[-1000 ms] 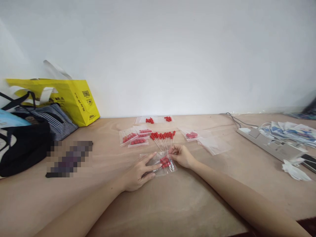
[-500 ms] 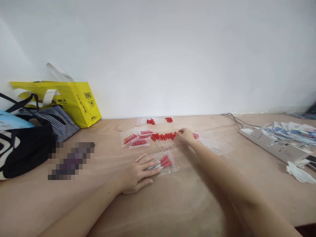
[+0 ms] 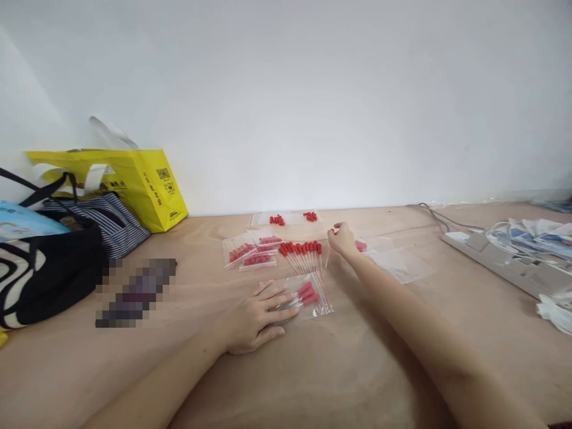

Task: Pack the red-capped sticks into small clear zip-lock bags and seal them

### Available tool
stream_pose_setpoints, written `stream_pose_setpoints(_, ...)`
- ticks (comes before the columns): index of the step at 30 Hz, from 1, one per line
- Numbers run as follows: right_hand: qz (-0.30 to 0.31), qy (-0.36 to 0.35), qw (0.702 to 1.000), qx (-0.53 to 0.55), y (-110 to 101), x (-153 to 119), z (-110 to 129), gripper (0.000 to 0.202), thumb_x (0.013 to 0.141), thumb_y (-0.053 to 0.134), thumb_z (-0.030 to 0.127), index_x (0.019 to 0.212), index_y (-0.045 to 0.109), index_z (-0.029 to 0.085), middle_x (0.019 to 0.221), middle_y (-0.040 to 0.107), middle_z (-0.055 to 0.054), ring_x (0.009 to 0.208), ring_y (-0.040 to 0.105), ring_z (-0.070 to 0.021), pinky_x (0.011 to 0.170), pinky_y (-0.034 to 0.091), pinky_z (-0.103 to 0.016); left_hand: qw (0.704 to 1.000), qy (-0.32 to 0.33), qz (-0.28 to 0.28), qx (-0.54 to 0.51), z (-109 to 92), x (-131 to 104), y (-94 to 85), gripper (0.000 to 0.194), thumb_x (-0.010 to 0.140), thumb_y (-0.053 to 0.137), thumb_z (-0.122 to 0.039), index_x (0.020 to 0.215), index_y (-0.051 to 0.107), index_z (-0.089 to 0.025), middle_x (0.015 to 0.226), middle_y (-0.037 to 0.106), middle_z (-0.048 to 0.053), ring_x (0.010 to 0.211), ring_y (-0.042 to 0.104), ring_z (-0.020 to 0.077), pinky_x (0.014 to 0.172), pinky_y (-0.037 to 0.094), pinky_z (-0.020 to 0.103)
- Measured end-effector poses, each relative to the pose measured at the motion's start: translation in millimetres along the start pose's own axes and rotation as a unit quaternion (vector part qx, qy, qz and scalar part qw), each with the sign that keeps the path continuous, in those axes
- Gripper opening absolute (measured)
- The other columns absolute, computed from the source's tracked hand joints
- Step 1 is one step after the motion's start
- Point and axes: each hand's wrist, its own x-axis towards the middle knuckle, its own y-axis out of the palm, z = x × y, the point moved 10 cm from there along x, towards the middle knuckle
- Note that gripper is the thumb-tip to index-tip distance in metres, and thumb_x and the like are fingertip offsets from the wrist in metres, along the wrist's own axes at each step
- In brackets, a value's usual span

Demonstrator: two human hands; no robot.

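Observation:
My left hand (image 3: 259, 316) lies flat with its fingers spread on a clear zip bag (image 3: 292, 286). Inside that bag are droppers (image 3: 308, 293) with red rubber bulbs, their glass tubes partly under my fingers. Beyond the bag, several loose droppers (image 3: 301, 249) are fanned out in a row, bulbs pointing away from me. Just right of the row, my right hand (image 3: 342, 239) is closed in a pinch on a dropper (image 3: 326, 256); its red bulb shows at the fingertips and its thin tube hangs down.
Filled zip bags (image 3: 258, 260) lie left of the row, and flat clear bags (image 3: 400, 264) lie to the right. More red bulbs (image 3: 277, 220) rest on plastic by the wall. A yellow bag (image 3: 152, 185) and a black bag (image 3: 49, 268) stand left; a power strip (image 3: 491, 262) sits right.
My right hand has pulled slightly away to the right from the row, with one dropper now raised in its fingers. The left hand stays on the bag. The view has shifted slightly.

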Motion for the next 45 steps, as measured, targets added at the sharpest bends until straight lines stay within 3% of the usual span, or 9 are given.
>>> stream_pose_setpoints(4,-0.016,0.015,0.988,0.151,-26.8,-31.8,-16.5,0.033,0.078,0.037,0.036,0.104,0.045,0.017,0.078,0.058,-0.004,0.058,0.056,-0.0142,0.053,0.043,-0.027,1.0,-0.004,0.008,0.007,0.1,1.3,1.6,0.046,0.09,0.037,-0.034,0.134,0.022,-0.036,0.14,0.027,-0.003,0.129,0.021,0.0239,0.105,0.014,0.048)
stream_pose_setpoints(9,0.022,0.065,0.937,0.343,-23.9,-79.1,-37.6,0.026,0.073,0.049,0.039,0.089,0.04,0.021,0.066,0.048,0.004,0.043,0.046,-0.0085,0.038,0.038,-0.022,1.0,-0.004,0.013,0.014,1.6,1.4,4.1,0.044,0.091,0.036,-0.033,0.133,0.022,-0.038,0.141,0.024,-0.004,0.129,0.02,0.0228,0.105,0.014,0.048)
stream_pose_setpoints(17,0.05,0.156,0.872,0.462,-4.5,-107.5,-48.5,0.021,0.072,0.053,0.033,0.082,0.037,0.024,0.064,0.049,0.003,0.049,0.053,-0.0116,0.045,0.048,-0.027,1.0,-0.008,-0.001,-0.018,2.0,2.0,0.9,0.043,0.09,0.039,-0.031,0.131,0.028,-0.038,0.14,0.026,-0.003,0.128,0.022,0.0243,0.104,0.015,0.049)
stream_pose_setpoints(22,0.152,0.171,0.854,0.467,6.6,-124.9,-38.1,0.023,0.067,0.062,0.03,0.077,0.043,0.021,0.066,0.056,0.0,0.057,0.059,-0.0131,0.058,0.051,-0.03,0.998,-0.021,0.006,-0.055,3.8,2.0,2.6,0.043,0.09,0.038,-0.029,0.131,0.028,-0.037,0.141,0.024,-0.002,0.128,0.023,0.0226,0.104,0.018,0.047)
stream_pose_setpoints(27,0.291,0.071,0.893,0.335,14.7,-139.3,-16.1,0.024,0.059,0.07,0.031,0.071,0.055,0.017,0.056,0.056,0.003,0.047,0.049,-0.0083,0.048,0.041,-0.023,0.996,-0.031,0.019,-0.083,5.3,1.7,7.2,0.043,0.091,0.037,-0.029,0.132,0.027,-0.036,0.142,0.019,-0.002,0.129,0.02,0.0211,0.105,0.017,0.046)
stream_pose_setpoints(30,0.308,-0.016,0.911,0.274,15.8,-141.7,-3.3,0.021,0.062,0.068,0.034,0.073,0.062,0.017,0.061,0.059,0.001,0.053,0.05,-0.0099,0.05,0.039,-0.023,0.995,-0.023,0.013,-0.095,4.6,1.8,6.7,0.042,0.091,0.037,-0.028,0.131,0.028,-0.037,0.143,0.018,-0.003,0.13,0.019,0.0215,0.105,0.016,0.046)
stream_pose_setpoints(35,0.304,-0.139,0.914,0.231,17.5,-141.0,21.2,0.016,0.066,0.064,0.034,0.071,0.069,0.02,0.072,0.059,-0.002,0.065,0.052,-0.0131,0.06,0.042,-0.025,0.997,-0.023,0.019,-0.074,4.9,2.1,8.1,0.041,0.091,0.037,-0.029,0.13,0.03,-0.038,0.143,0.018,-0.003,0.13,0.017,0.0241,0.104,0.016,0.049)
stream_pose_setpoints(42,0.347,-0.166,0.887,0.254,27.1,-139.7,30.9,0.015,0.064,0.067,0.035,0.069,0.069,0.021,0.071,0.058,-0.001,0.064,0.053,-0.0115,0.06,0.043,-0.024,0.998,-0.036,0.032,-0.046,5.5,3.4,6.6,0.038,0.091,0.036,-0.032,0.128,0.032,-0.041,0.142,0.02,-0.003,0.129,0.019,0.0272,0.102,0.015,0.054)
stream_pose_setpoints(45,0.35,-0.179,0.89,0.23,28.9,-142.3,30.3,0.015,0.065,0.066,0.034,0.068,0.068,0.019,0.071,0.059,-0.001,0.064,0.054,-0.0118,0.06,0.043,-0.024,0.998,-0.034,0.034,-0.042,4.2,2.8,5.9,0.038,0.091,0.035,-0.033,0.128,0.031,-0.042,0.142,0.019,-0.003,0.129,0.019,0.0267,0.103,0.015,0.053)
